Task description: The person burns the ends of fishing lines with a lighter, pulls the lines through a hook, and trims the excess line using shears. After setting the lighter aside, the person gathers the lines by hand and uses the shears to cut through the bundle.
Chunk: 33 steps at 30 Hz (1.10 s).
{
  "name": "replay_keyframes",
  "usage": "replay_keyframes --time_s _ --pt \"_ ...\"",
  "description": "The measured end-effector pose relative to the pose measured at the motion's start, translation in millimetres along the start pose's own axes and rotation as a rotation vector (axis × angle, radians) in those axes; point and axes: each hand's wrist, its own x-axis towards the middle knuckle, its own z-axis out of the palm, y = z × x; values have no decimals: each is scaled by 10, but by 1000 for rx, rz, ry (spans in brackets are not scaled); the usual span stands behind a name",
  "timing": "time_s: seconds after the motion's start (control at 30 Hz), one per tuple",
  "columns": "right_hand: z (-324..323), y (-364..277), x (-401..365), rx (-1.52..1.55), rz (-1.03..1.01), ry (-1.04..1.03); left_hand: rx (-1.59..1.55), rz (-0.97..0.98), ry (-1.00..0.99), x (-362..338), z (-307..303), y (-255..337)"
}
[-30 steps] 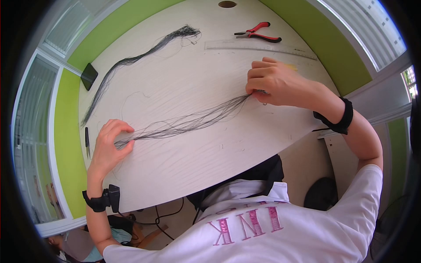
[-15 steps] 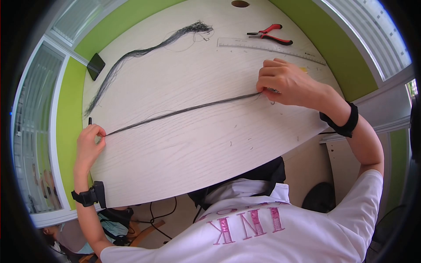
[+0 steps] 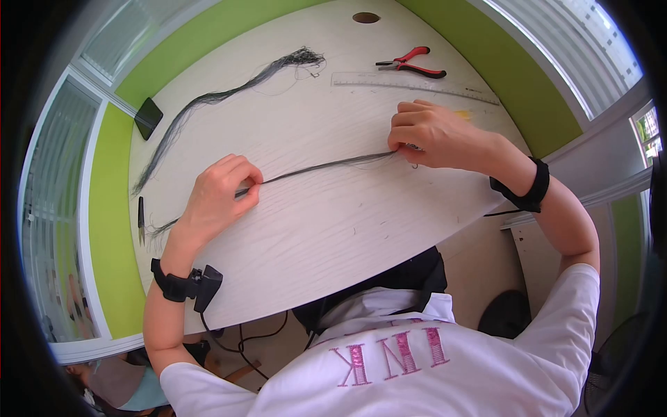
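A bundle of thin dark strands (image 3: 326, 165) stretches fairly straight between my two hands, low over the white table. My left hand (image 3: 221, 191) pinches it between thumb and fingers, and a loose tail runs out behind that hand to the left. At the other end, my right hand (image 3: 434, 135) is closed on the bundle; part of the gathered end is hidden under the fingers. A small hook-like piece (image 3: 415, 166) shows just below the right hand. Farther back lies a second bundle of dark strands (image 3: 222, 95), with a tangled clump at its upper right end.
Red-handled pliers (image 3: 415, 64) and a clear ruler (image 3: 417, 86) lie at the back right. A black-handled pointed tool (image 3: 141, 219) lies by the left edge, near a dark flat object (image 3: 148, 119). Green panels (image 3: 114, 278) border the table (image 3: 278, 278). Another person (image 3: 125, 382) is at lower left.
My left hand has moved right along the bundle from its left end, leaving a tail behind it. The black-handled tool shows more fully. My right hand keeps its hold.
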Motion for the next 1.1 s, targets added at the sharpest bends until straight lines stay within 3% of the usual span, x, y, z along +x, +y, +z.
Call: replay_keyframes --time_s 0.03,0.17,0.33,0.43,0.53,0.73,0.8,0.87,0.93,1.03,1.1 --pt "0 12 -5 0 2 4 -107 -126 -56 -70 -48 -61" --pt "16 41 13 36 -13 20 4 -173 -36 -494 -271 -246" --pt "-10 12 16 20 -8 -4 114 -382 -3 -884 -419 -392" --pt "-100 -47 7 85 46 -16 144 -368 -19 -974 -498 -311" --pt "-217 -304 -14 4 72 112 202 -340 -10 -976 -535 -224" --pt "165 -966 -3 204 -146 224 238 -208 125 -766 -627 28" --pt "119 -973 -121 314 -110 -16 204 -156 155 -612 -599 182" --pt "-4 -983 -335 326 -80 -85 182 -97 193 -470 -598 268" --pt "-396 -1055 -565 488 211 -563 96 0 149 -357 -522 276" --pt "-740 -1081 -694 353 288 -653 -154 -27 20 -182 -337 349" --pt "-901 -1017 -553 326 474 -421 -321 30 -122 -64 -153 477"
